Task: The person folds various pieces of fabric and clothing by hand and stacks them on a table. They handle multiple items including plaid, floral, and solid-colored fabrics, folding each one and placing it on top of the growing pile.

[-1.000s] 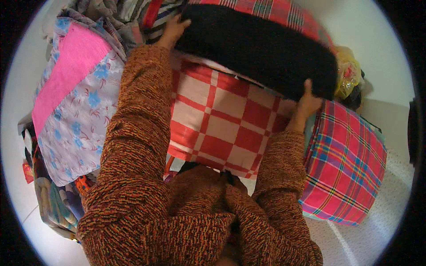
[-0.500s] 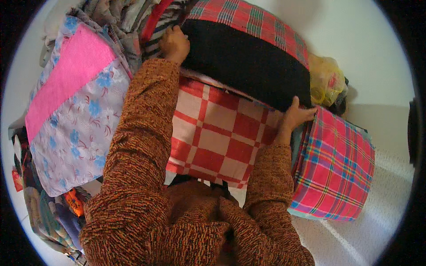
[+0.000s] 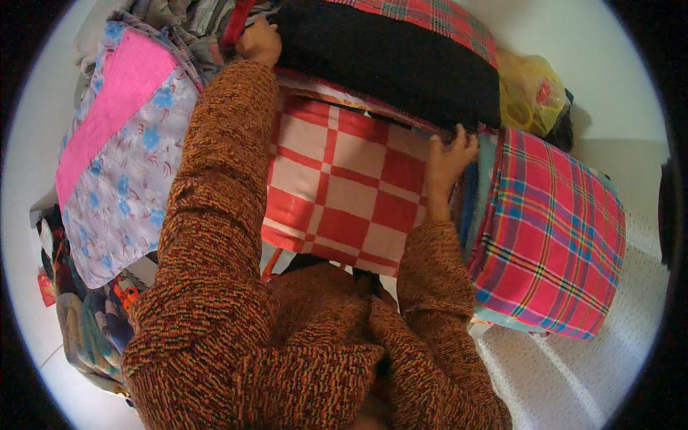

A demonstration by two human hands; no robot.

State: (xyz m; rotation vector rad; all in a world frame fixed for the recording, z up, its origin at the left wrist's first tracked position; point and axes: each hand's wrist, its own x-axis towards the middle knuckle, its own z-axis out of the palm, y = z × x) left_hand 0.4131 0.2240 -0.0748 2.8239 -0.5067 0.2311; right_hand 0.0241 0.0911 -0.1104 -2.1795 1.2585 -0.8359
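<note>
My left hand [image 3: 259, 43] reaches to the left end of a thick folded black cloth [image 3: 387, 61] with a red plaid upper part, its fingers curled at that edge. My right hand [image 3: 450, 163] is open with its fingers spread, the tips at the near lower edge of the black cloth. Below that cloth, between my forearms, lies a red and cream checked cloth [image 3: 345, 201]. To the right of my right hand is a folded pink plaid cloth [image 3: 548, 233], with grey-green and blue layers along its left side.
On the left lies a pale blue-flowered cloth [image 3: 122, 193] with a bright pink band. Crumpled grey-brown cloth [image 3: 190, 32] is heaped behind it. A yellow plastic bag [image 3: 530, 89] sits against the white wall at the back right. Several folded fabrics [image 3: 82, 333] fill the lower left.
The view has shifted, so most cloths appear higher. My right hand has moved left, off the pink plaid cloth's corner. The striped cloth by my left hand is now mostly hidden.
</note>
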